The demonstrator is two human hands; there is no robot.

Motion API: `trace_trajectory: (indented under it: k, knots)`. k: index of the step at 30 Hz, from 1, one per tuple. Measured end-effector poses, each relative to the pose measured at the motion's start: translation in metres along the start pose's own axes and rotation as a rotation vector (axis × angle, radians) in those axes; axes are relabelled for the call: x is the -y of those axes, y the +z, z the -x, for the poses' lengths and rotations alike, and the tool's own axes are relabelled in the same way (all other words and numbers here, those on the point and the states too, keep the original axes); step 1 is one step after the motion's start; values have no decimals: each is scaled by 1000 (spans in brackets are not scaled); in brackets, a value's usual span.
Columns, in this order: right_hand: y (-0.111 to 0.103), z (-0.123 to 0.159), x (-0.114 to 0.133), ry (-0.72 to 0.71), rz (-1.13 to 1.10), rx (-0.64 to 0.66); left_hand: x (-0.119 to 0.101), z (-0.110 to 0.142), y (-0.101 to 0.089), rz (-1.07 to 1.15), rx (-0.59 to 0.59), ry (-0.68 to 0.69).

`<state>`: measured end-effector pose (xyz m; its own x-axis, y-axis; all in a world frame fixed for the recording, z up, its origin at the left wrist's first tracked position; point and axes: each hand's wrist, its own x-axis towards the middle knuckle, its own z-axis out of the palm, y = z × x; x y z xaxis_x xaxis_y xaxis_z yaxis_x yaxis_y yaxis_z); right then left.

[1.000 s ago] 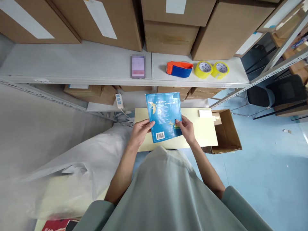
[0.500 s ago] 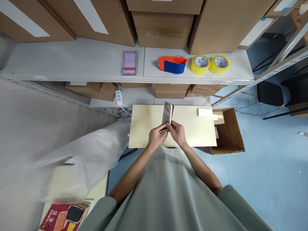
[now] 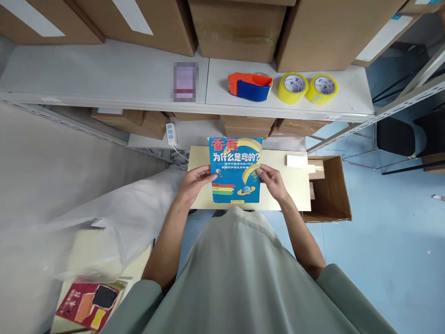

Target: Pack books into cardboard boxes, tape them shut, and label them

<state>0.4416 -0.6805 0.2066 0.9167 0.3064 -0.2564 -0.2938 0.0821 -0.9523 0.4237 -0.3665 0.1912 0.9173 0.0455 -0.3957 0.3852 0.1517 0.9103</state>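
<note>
A blue book (image 3: 235, 169) with a banana on its cover faces up at me, front cover showing. My left hand (image 3: 195, 182) grips its left edge, thumb on the cover. My right hand (image 3: 273, 180) pinches the right edge the same way. The book hovers above a pale yellow table (image 3: 295, 188) in front of me.
A grey shelf (image 3: 104, 79) beyond holds an orange and blue tape dispenser (image 3: 249, 86), two yellow tape rolls (image 3: 306, 88) and cardboard boxes (image 3: 239, 30). An open cardboard box (image 3: 330, 190) sits right of the table. White plastic sheeting (image 3: 114, 222) lies left, a red book (image 3: 88, 304) at bottom left.
The book was turned over: back cover with barcode showed first, then it stood edge-on, and the front cover faces me. Both hands kept hold of it.
</note>
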Motion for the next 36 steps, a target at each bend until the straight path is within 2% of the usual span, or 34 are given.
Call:
trace_trajectory:
  k: [6,10,12,14,18,21,25,31,34,36]
  knots:
    - [-3,-3,6,-58,46,-3,-16,5,9,-43,-11,81]
    - [2,-5,13,-145,85,-1,-23,3,7,-112,-6,171]
    - [4,-4,18,-191,133,-47,-28,1,3,-156,-13,261]
    - [6,-4,24,-252,190,-79,-35,-1,-2,-205,-23,408]
    - [9,-4,34,-425,249,-58,-46,-4,-9,-327,-35,710]
    - [11,-7,38,-496,271,-75,-49,-5,-10,-357,-22,787]
    - [11,-10,40,-502,326,-80,-53,-5,-10,-364,-34,781]
    - [9,-9,31,-401,365,-127,-48,-8,-17,-231,-47,538]
    - [10,-11,23,-340,330,-191,-39,-13,-20,-224,-57,472]
    - [11,-13,19,-301,269,-188,-35,-16,-21,-250,-33,447]
